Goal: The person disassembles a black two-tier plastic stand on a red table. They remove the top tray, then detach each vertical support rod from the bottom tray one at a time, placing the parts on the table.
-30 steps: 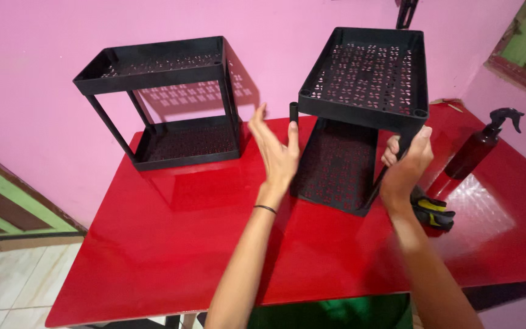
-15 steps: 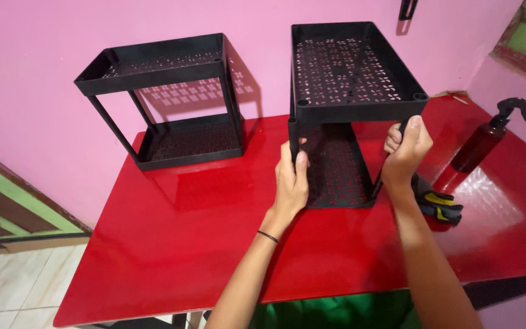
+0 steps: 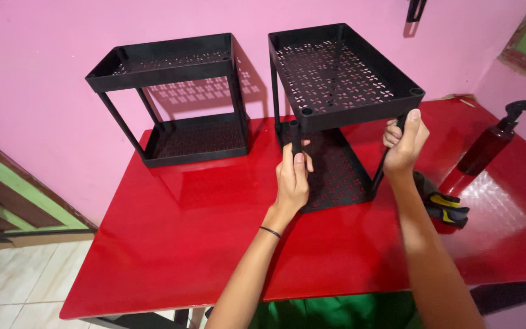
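both my hands grip the front posts of a black two-tier rack on the red table.

my left hand (image 3: 291,176) is wrapped around the front left post (image 3: 294,139), my right hand (image 3: 404,143) is closed around the front right post (image 3: 383,163); the rack's top tray (image 3: 336,76) tilts above them. a second black rack (image 3: 178,97) stands just left, a brown spray bottle (image 3: 494,141) and gloves (image 3: 442,206) lie right.
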